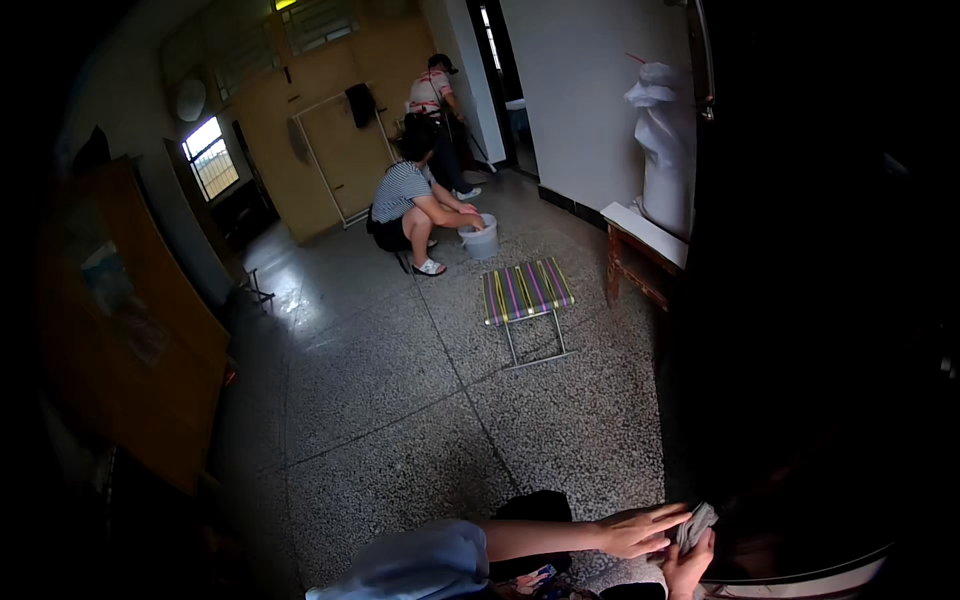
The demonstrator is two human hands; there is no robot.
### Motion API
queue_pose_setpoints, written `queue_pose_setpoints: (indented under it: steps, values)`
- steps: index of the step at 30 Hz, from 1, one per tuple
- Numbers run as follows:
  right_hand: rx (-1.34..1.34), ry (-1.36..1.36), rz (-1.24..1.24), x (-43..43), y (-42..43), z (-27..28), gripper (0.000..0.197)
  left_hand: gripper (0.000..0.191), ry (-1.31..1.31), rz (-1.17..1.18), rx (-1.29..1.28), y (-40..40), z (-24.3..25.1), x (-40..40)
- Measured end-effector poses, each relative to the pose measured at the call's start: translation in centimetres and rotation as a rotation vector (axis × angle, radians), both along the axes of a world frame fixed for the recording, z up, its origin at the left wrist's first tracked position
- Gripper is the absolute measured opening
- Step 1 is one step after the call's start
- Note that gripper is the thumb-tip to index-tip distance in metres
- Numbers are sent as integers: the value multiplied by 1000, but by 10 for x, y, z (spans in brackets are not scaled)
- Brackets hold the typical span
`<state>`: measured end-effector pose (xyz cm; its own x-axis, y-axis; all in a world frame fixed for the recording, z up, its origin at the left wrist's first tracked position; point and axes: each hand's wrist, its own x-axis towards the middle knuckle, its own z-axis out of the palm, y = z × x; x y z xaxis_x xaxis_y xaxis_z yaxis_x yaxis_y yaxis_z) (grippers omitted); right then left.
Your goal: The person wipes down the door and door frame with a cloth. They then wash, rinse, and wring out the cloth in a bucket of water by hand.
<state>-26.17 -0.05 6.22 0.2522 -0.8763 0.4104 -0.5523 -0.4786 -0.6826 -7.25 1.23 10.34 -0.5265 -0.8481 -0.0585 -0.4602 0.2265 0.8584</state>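
Observation:
At the lower right, a crumpled grey cloth (697, 527) lies against a very dark surface (795, 525). My right hand (688, 564) grips its lower part, with the thumb up along it. My left hand (637, 531) reaches in from the left, below a light blue sleeve. Its fingers are stretched out and the tips meet the cloth's left edge; whether they grip it is not clear. What the dark surface belongs to is lost in shadow.
A folding stool (527, 292) with a striped seat stands on the speckled floor (375, 420). Beyond it one person (405, 195) squats with hands at a white bucket (480, 238); another (435, 112) holds a long handle. A low wooden bench (641, 255) and a white sack (664, 165) line the right wall.

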Motion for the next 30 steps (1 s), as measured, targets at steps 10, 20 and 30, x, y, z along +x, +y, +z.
queue_pose_setpoints:
  steps: [10,20,30]
  values:
    - [-187,412,269,-66,19,24,65,53,-501,285,106,87,28,44]
    - [-241,534,280,-75,67,32,58,52,-490,424,-72,125,28,56]
    - [-275,687,309,-57,59,-4,54,52,-478,91,-12,90,10,27]
